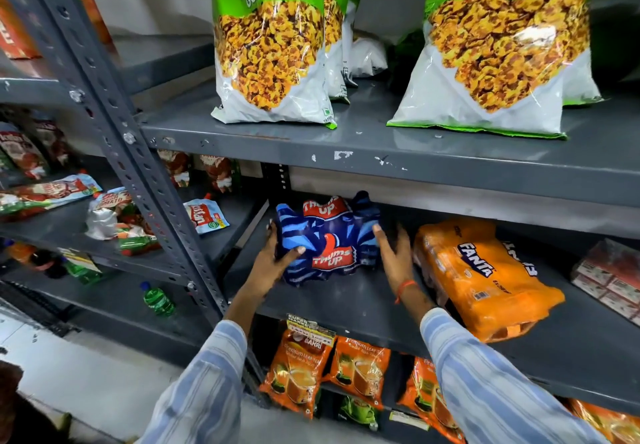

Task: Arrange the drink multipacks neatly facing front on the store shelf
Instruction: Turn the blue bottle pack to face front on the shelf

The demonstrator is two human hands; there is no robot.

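Observation:
A blue Thums Up multipack (pixel 329 239) stands on the middle grey shelf (pixel 346 299), its logo facing front. My left hand (pixel 273 256) grips its left side, thumb across the front lower corner. My right hand (pixel 394 253) lies flat against its right side, fingers spread. An orange Fanta multipack (pixel 481 273) lies to the right on the same shelf, turned at an angle with its front end past the shelf edge.
Red cartons (pixel 613 277) sit at the far right of the shelf. Green-and-white snack bags (pixel 273 45) stand on the shelf above. Orange tea packets (pixel 301 371) fill the shelf below. A grey upright post (pixel 138 166) stands left, with sauce pouches and bottles beyond.

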